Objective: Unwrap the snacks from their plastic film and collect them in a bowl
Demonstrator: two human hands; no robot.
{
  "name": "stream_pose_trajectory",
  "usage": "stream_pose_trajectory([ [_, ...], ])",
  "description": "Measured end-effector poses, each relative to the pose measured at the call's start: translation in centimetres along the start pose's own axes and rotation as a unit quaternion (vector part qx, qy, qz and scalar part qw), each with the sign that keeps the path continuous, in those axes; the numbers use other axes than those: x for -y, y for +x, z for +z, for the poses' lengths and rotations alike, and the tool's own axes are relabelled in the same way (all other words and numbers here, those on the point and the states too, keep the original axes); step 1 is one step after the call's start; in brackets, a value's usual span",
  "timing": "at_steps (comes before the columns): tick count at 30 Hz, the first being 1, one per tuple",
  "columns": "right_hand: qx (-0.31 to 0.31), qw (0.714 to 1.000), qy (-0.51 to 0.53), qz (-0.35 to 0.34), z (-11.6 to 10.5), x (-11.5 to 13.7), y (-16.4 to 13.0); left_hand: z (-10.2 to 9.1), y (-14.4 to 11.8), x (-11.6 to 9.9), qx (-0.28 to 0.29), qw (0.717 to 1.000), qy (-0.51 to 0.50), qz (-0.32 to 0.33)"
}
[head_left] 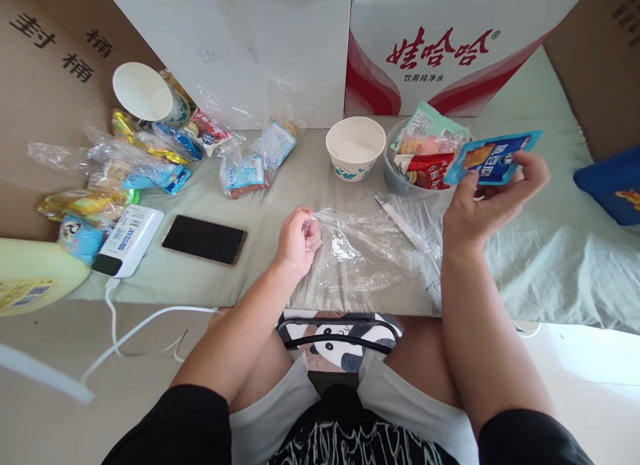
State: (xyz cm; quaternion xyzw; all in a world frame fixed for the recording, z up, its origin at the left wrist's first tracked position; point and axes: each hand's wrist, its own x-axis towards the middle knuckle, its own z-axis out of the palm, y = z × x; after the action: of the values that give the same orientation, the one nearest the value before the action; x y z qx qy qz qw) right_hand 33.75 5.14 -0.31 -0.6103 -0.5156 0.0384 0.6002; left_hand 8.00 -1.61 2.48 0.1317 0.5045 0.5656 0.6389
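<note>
The right hand point(487, 198) is raised over the right of the table, fingers pinched on a blue packet point(493, 158) held flat above a clear tub point(400, 182) of snack packets. The left hand point(299, 238) rests near the middle, fingers closed on the edge of a clear bag point(365, 248) spread out between the two hands. A thin white strip point(403, 223) lies on the bag. Beyond it stands a paper bowl point(355, 147). To the left lie a phone point(204, 239), a power bank point(129, 240) and a heap of bagged snacks point(150, 155), with a tipped paper cup point(145, 93) behind.
</note>
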Motion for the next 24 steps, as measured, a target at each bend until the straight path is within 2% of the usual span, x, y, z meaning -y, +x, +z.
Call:
stream_pose_trajectory([
  [3, -0.042, 0.997, -0.032, -0.052, 0.2, -0.2, -0.1, 0.0, 0.0, 0.0, 0.005, 1.000, 0.000, -0.002],
  [7, -0.073, 0.995, -0.047, -0.057, 0.3, -0.3, 0.0, -0.1, -0.1, -0.1, 0.004, 1.000, -0.002, 0.000],
  [11, -0.024, 0.997, -0.078, -0.011, 0.0, 0.2, 0.2, -0.1, -0.1, -0.1, 0.005, 1.000, -0.003, -0.004],
  [16, 0.019, 0.996, -0.092, 0.006, -0.3, 0.7, 0.1, -0.1, -0.1, 0.0, 0.005, 1.000, -0.004, -0.006],
  [24, 0.002, 0.996, -0.080, -0.025, -0.3, -0.7, 0.1, 0.0, -0.1, -0.1, 0.005, 1.000, 0.002, -0.003],
])
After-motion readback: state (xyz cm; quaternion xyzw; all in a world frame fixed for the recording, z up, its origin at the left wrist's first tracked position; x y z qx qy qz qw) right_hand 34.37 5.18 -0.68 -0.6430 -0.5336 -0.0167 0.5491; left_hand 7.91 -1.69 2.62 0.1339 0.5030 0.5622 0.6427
